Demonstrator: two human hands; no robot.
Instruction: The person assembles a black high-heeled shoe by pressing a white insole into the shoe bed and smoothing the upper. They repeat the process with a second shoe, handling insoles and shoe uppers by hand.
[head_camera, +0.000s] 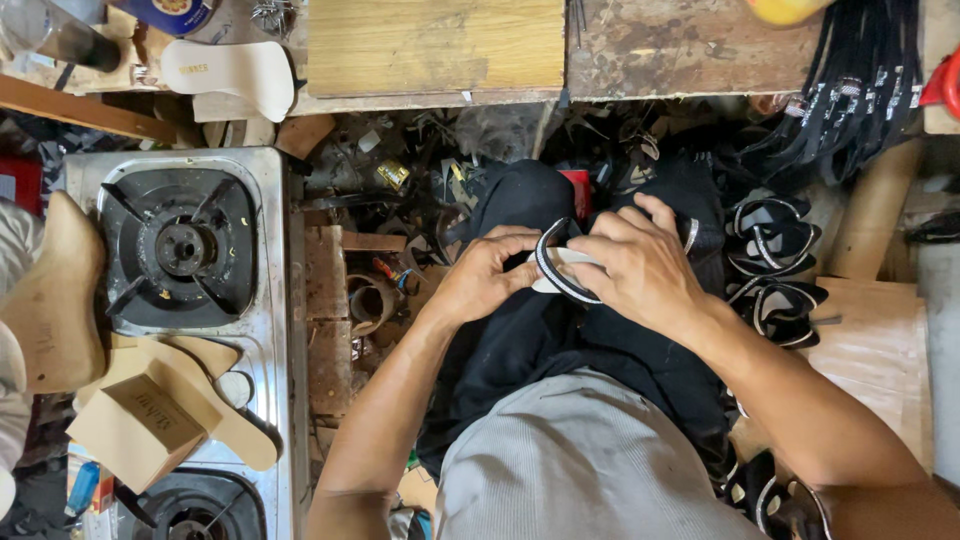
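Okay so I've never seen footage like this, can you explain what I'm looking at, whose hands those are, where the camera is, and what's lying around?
There is no machine here: one camera on a person's head looks straight down at their lap and two bare hands. The left hand and right hand together hold a black-and-white sandal strap over dark trousers. To the person's left sits a steel gas stove with a small cardboard box and flat insole-shaped cutouts on it, and a wooden shoe last beside it. To the right lies a pile of similar finished straps. A worn wooden workbench runs along the top, with scraps on the floor below.
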